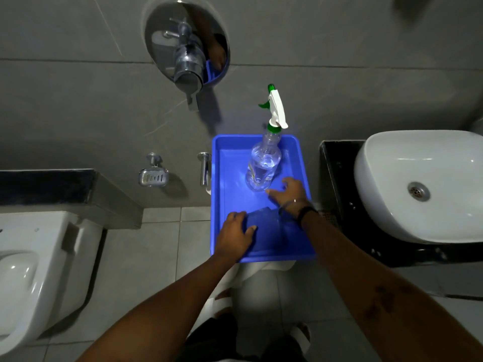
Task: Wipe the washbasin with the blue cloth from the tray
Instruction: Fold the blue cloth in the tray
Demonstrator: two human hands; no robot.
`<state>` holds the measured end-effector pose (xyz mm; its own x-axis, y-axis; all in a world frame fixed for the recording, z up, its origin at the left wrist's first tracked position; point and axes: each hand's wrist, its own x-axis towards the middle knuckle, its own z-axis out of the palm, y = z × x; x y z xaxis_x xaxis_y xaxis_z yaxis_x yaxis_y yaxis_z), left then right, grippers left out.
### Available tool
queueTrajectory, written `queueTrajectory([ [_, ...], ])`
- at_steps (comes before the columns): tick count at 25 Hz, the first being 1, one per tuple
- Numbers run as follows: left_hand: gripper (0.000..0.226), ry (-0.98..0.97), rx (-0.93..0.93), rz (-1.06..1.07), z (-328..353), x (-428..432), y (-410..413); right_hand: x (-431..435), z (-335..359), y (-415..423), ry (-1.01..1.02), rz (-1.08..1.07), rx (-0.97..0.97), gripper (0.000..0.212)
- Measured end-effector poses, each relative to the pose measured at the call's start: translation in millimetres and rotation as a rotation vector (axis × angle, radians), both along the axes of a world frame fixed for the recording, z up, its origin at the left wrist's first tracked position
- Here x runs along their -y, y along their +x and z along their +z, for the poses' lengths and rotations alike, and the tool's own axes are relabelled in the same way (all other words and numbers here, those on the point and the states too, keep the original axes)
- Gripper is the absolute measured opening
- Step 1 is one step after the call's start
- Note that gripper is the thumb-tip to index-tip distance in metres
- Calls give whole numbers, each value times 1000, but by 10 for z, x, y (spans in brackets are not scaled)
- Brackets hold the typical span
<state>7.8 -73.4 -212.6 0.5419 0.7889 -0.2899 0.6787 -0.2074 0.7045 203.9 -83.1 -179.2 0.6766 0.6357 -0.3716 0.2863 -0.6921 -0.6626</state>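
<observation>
Head view: the blue tray (218,178) holds the blue cloth (264,231) at its near end and an upright spray bottle (264,165) behind. Left hand (235,233) lies on the cloth, fingers loosely curled, evidently gathering it. Right hand (290,193) hovers spread beside the bottle, holding nothing. Washbasin (418,163) stands to the right, unwiped.

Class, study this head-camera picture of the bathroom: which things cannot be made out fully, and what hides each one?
- Blue cloth: blends into the blue tray; the left hand and right forearm cover its edges.
- Washbasin: right side cut off by the frame edge; no tap visible.
- Toilet: cut off at the left edge.
- Spray bottle: liquid level unclear through glare.
- Right hand: contact with the bottle unclear.
</observation>
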Motion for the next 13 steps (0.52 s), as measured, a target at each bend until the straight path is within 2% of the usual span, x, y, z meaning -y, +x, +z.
queueTrajectory([
  [2, 24, -265, 24, 251, -81, 23, 153, 329, -299, -122, -229, 42, -80, 52],
  [3, 22, -350, 23, 341, -138, 33, 201, 420, -402, -165, -277, 71, -102, 53],
  [6, 36, -531, 66, 528, -302, 47, 262, 497, -554, -216, -282, 99, -62, 47],
  [8, 49, -587, 115, 596, -338, 39, 268, 503, -612, -237, -282, 66, -41, 50],
  [10, 55, -609, 117, 595, -330, 46, 318, 550, -655, -205, -265, 54, -57, 44],
  [13, 51, -644, 159, 557, -280, 17, 314, 556, -631, -223, -169, 49, -117, 33],
])
